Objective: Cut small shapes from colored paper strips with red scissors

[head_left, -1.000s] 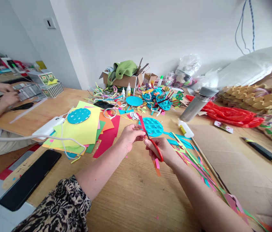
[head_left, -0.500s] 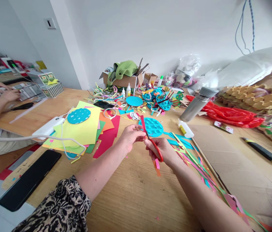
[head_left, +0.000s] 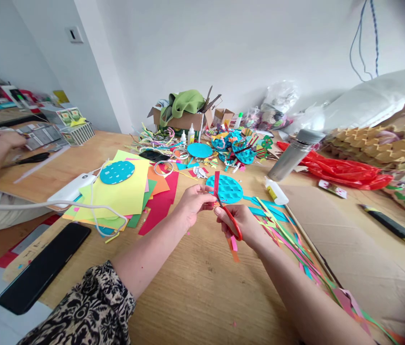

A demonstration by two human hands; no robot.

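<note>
My left hand [head_left: 192, 205] is closed in a pinch around a narrow red paper strip [head_left: 216, 182], whose free end sticks up past the fingertips. Close beside it, my right hand [head_left: 246, 223] grips red-handled scissors [head_left: 237, 228], with the blades at the strip. Orange and pink paper strips [head_left: 234, 249] hang below the right hand; how they are held is hidden. Just beyond both hands lies a blue disc [head_left: 230, 188] with a bumpy surface. The exact contact between blades and strip is too small to make out.
Coloured paper sheets [head_left: 119, 191] and a black phone [head_left: 44, 268] lie left. Right are a glue bottle [head_left: 276, 191], loose paper strips [head_left: 295, 242], a grey bottle [head_left: 294, 153] and cardboard [head_left: 353, 244]. A co-worker's hands [head_left: 6, 141] are at far left.
The red strip's free end has swung slightly right and stands more upright. My hands have barely moved. The co-worker's hands have shifted at the far left.
</note>
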